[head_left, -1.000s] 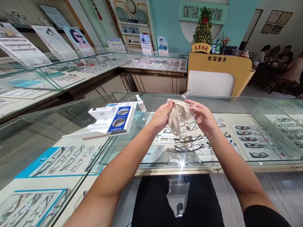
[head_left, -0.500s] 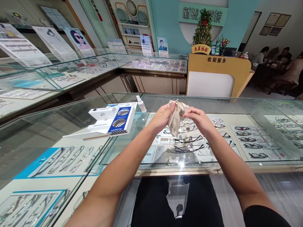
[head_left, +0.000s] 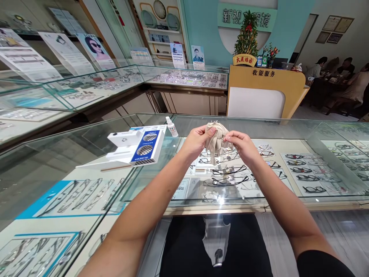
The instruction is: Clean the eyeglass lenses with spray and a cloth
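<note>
Two-handed, holds a beige cloth bunched above the glass table; pinches it with the left hand; grips thin-framed glasses, mostly hidden in its folds, with the right hand; has a spray bottle standing leftward, near a blue-and-white box.

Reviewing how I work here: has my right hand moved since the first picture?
Yes, slightly: the right hand sits lower in the picture than before, farther below the glass counter's far edge.
</note>
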Action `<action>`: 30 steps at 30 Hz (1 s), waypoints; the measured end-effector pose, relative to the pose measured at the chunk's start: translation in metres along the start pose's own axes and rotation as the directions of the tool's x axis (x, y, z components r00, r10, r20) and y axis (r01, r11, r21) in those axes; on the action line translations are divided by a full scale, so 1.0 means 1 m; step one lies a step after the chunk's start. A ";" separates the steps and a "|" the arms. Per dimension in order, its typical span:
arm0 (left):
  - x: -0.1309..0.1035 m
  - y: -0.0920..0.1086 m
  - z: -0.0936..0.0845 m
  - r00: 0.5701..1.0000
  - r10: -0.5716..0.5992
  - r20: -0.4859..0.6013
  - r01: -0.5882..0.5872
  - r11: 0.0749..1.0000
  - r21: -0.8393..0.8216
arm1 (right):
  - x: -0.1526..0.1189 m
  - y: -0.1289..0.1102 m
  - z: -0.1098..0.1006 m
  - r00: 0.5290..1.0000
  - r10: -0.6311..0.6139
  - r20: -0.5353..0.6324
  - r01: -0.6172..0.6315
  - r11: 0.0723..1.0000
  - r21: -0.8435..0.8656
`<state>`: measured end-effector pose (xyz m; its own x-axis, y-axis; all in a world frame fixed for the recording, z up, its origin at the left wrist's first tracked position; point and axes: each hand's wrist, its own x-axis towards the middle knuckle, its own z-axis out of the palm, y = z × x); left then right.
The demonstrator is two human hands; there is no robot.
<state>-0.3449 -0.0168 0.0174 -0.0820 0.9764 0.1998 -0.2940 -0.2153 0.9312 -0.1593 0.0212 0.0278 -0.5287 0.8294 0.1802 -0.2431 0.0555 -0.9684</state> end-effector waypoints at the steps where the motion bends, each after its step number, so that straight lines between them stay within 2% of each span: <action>1: -0.001 0.001 0.001 1.000 0.000 0.009 0.001 1.000 -0.005 | 0.000 0.000 0.000 1.000 0.006 -0.006 -0.006 1.000 0.001; 5: -0.004 0.001 0.006 1.000 0.003 0.029 -0.004 1.000 0.020 | 0.000 0.000 0.000 1.000 0.020 0.001 -0.020 0.999 0.031; 11: -0.006 -0.004 0.012 0.992 0.115 -0.058 -0.110 0.989 0.095 | -0.002 0.006 0.006 0.995 0.047 0.090 -0.051 0.998 0.047; 17: -0.008 -0.002 0.014 0.982 0.163 -0.099 -0.151 0.981 0.119 | -0.002 0.009 0.010 0.986 0.052 0.160 -0.059 0.997 0.040; 19: -0.007 -0.002 0.012 0.983 0.163 -0.080 -0.154 0.982 0.109 | -0.002 0.008 0.009 0.988 0.039 0.147 -0.045 0.998 0.040; 25: -0.001 0.000 0.000 0.993 0.084 0.079 -0.086 0.996 0.019 | -0.001 0.003 0.005 0.999 0.005 0.050 -0.007 0.999 0.033; 30: -0.002 0.002 0.000 0.994 0.078 0.075 -0.079 0.997 0.008 | 0.000 0.003 0.006 0.999 0.013 0.034 -0.015 0.998 0.059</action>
<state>-0.3453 -0.0196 0.0191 -0.0336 0.9551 0.2945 -0.2785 -0.2919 0.9150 -0.1648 0.0174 0.0263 -0.5589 0.8109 0.1737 -0.2830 0.0105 -0.9591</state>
